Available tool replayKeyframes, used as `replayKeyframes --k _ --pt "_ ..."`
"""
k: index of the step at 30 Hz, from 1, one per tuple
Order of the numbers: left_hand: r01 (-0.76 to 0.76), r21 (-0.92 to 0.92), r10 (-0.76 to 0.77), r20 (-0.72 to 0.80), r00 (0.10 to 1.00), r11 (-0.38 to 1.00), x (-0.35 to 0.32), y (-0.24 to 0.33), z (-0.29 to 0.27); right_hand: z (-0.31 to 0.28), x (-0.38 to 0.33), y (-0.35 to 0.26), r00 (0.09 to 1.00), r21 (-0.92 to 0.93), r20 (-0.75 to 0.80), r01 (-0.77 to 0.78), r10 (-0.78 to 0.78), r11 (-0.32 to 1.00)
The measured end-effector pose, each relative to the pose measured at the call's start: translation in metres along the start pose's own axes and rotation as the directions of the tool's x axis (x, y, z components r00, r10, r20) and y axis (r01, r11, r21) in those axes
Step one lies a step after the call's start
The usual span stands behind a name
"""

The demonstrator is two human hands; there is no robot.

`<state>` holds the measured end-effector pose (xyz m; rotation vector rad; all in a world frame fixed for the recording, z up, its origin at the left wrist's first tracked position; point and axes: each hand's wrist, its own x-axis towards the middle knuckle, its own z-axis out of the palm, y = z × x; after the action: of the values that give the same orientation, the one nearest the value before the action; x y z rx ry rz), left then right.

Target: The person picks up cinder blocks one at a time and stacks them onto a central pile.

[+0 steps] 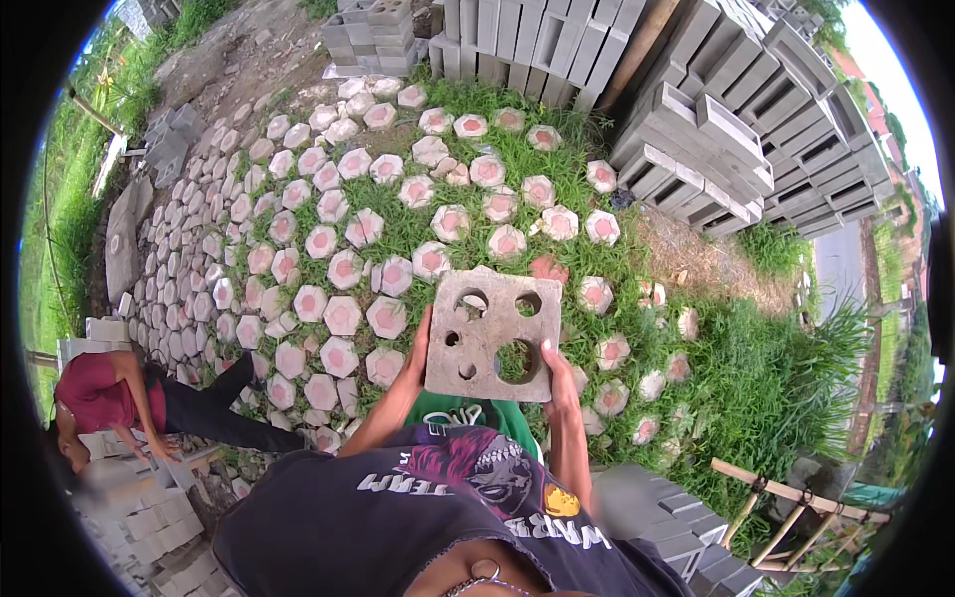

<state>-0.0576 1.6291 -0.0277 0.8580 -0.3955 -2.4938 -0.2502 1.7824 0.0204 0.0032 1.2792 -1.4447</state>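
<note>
A square grey concrete block (486,332) with several round holes of different sizes is held up in front of my body. My left hand (422,345) grips its left edge, mostly hidden behind the block. On the opposite edge my right hand (560,372) is closed, its thumb lying over the near face beside the largest hole. Through the holes I see bits of the ground and grass. Below the block, green cloth (507,418) shows past my dark printed shirt.
Hexagonal pavers (340,315) with reddish centres lie among grass. Tall stacks of grey hollow blocks (696,149) stand at the back right. Another person (114,393) bends over blocks at the left. A bamboo frame (796,497) stands at the lower right beside more blocks (686,517).
</note>
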Motion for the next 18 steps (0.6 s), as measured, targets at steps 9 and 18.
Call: replayKeyframes --k 9,18 --pt "-0.251 -0.155 0.223 -0.180 0.958 0.955 0.030 0.029 0.011 0.038 0.097 -0.064 0.973 -0.255 0.154 -0.129 0.172 0.958" --pt "-0.519 -0.114 0.470 -0.295 0.832 0.847 0.111 0.151 0.033 0.146 0.229 -0.143 0.943 -0.369 0.251 -0.114 0.217 0.922"
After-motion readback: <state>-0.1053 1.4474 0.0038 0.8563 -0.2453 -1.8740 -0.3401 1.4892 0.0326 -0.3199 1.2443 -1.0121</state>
